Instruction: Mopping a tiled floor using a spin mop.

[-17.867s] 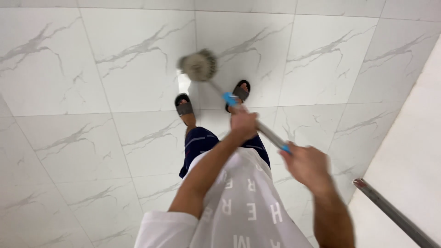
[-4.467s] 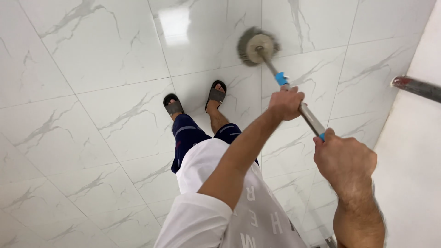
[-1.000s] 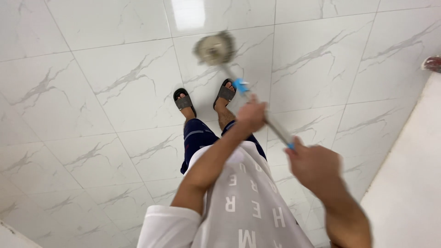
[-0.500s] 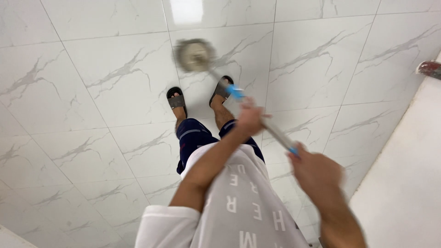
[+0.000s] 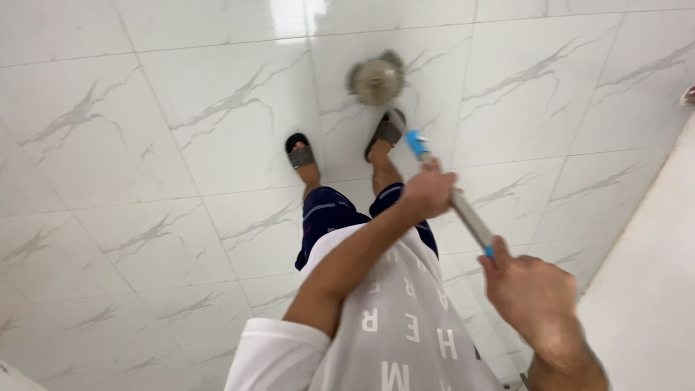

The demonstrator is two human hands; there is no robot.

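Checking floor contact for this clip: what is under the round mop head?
Under the mop head lies white marble-look floor tile, near a grout line. The patch directly beneath is covered by the head, so its state cannot be seen.

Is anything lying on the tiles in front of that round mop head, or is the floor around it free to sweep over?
Nothing visible lies ahead of the mop head. The only thing close is the person's own right sandal, just behind it. The left hand and right hand both grip the pole.
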